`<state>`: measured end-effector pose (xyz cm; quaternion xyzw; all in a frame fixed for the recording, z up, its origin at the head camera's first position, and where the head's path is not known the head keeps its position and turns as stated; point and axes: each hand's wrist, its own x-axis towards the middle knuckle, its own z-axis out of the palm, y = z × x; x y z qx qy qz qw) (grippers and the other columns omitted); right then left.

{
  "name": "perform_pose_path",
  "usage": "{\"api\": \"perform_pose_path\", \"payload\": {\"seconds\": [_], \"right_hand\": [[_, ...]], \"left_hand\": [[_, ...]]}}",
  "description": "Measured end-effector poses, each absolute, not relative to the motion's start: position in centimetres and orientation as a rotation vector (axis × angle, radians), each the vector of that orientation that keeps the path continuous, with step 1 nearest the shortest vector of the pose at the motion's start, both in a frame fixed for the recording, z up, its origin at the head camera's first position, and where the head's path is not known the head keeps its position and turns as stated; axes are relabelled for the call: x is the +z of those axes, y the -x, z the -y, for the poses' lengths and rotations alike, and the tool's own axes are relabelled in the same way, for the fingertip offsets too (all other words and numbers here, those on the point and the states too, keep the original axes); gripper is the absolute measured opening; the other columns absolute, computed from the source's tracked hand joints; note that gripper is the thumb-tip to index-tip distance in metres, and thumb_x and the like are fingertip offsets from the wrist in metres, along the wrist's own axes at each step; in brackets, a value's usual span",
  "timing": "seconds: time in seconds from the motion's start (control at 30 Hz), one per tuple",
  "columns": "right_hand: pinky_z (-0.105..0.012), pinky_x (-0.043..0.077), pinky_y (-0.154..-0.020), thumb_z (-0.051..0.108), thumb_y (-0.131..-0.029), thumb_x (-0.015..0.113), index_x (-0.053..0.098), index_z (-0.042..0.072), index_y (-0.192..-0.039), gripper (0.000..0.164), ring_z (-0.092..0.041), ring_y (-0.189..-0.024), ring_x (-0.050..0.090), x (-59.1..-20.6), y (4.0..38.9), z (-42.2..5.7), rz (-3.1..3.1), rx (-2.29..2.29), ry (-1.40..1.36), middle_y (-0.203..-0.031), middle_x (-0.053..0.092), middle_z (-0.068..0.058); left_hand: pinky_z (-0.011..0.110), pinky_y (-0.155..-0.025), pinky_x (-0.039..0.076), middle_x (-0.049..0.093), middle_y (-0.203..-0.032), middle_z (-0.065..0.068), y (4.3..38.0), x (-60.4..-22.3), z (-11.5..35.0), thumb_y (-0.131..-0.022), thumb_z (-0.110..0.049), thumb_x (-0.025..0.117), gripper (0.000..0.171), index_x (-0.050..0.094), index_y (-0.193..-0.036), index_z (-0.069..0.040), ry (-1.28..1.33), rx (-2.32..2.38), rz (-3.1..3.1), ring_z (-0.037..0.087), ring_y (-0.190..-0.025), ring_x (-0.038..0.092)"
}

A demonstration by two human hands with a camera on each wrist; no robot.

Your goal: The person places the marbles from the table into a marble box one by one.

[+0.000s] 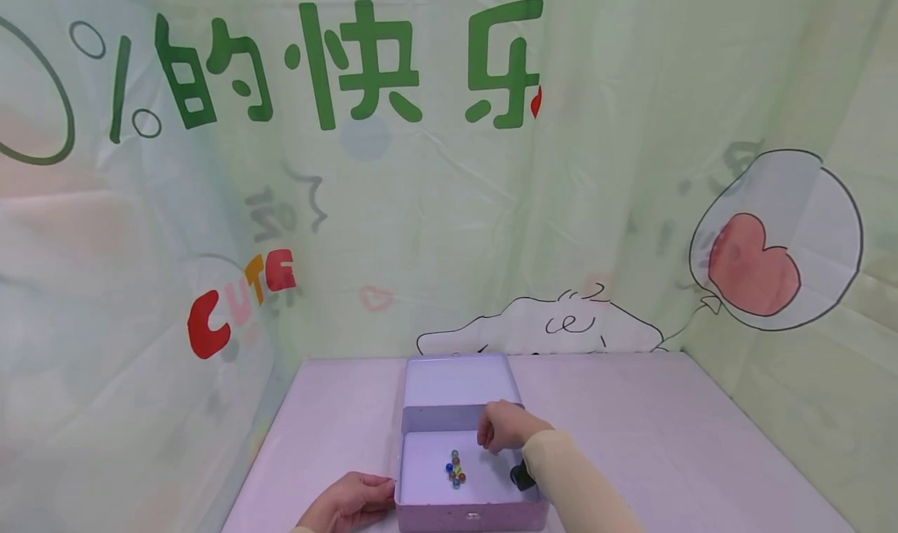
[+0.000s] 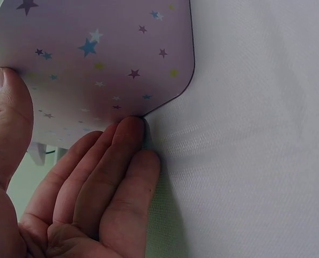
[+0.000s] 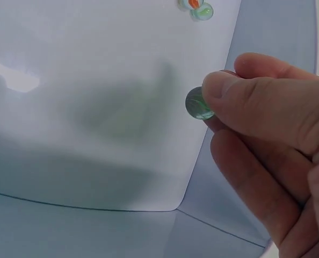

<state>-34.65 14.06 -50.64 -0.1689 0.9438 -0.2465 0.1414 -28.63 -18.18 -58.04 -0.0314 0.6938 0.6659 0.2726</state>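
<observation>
A lilac tin box (image 1: pixel 470 515) stands on the table with its lid (image 1: pixel 459 381) tilted back. On its light floor lie several glass marbles (image 1: pixel 457 478), in blue, red-brown and yellowish tones. Over the right half of the box, my right hand (image 1: pixel 505 426) pinches a green glass marble (image 3: pixel 198 103) between thumb and fingertips, close over the floor. My left hand (image 1: pixel 351 503) lies at the box's left side. In the left wrist view its thumb (image 2: pixel 12 115) and fairly straight fingers touch the star-patterned outside.
A pale lilac cloth (image 1: pixel 624 416) covers the table. Printed curtains (image 1: pixel 449 229) hang behind and at both sides. The front of the box has a small metal latch (image 1: pixel 473 516). A black wrist device (image 1: pixel 521 476) sits beneath the right sleeve.
</observation>
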Motion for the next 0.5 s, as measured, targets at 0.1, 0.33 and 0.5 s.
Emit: {"api": "perform_pose_path", "payload": {"seconds": [0.1, 0.33, 0.5], "right_hand": [[-0.037, 0.061, -0.075, -0.006, -0.082, 0.079, 0.076, 0.008, -0.086, 0.016, -0.017, -0.075, 0.062, -50.5, 34.5, -14.1, -2.725, -0.715, 0.470, -0.077, 0.067, 0.000], [-0.039, 0.062, -0.080, -0.004, -0.083, 0.080, 0.078, 0.008, -0.089, 0.014, -0.016, -0.077, 0.063, -50.4, 34.6, -14.6, -2.724, -0.760, 0.463, -0.079, 0.069, 0.001], [-0.038, 0.062, -0.078, -0.005, -0.082, 0.080, 0.078, 0.006, -0.092, 0.015, -0.015, -0.078, 0.065, -50.4, 34.7, -15.6, -2.716, -0.871, 0.537, -0.082, 0.072, 0.001]], "left_hand": [[0.049, -0.101, 0.056, 0.074, -0.117, 0.024, 28.7, -58.1, 18.2, -0.097, -0.012, 0.070, 0.035, 0.067, -0.122, 0.012, 0.080, 1.785, -1.872, 0.018, -0.101, 0.071], [0.047, -0.100, 0.057, 0.075, -0.113, 0.022, 28.9, -58.2, 18.3, -0.095, -0.014, 0.073, 0.035, 0.069, -0.120, 0.010, 0.127, 1.787, -1.872, 0.018, -0.098, 0.072], [0.046, -0.099, 0.057, 0.076, -0.112, 0.022, 28.7, -58.0, 18.2, -0.095, -0.013, 0.073, 0.035, 0.069, -0.119, 0.011, 0.117, 1.794, -1.867, 0.017, -0.097, 0.071]]}}
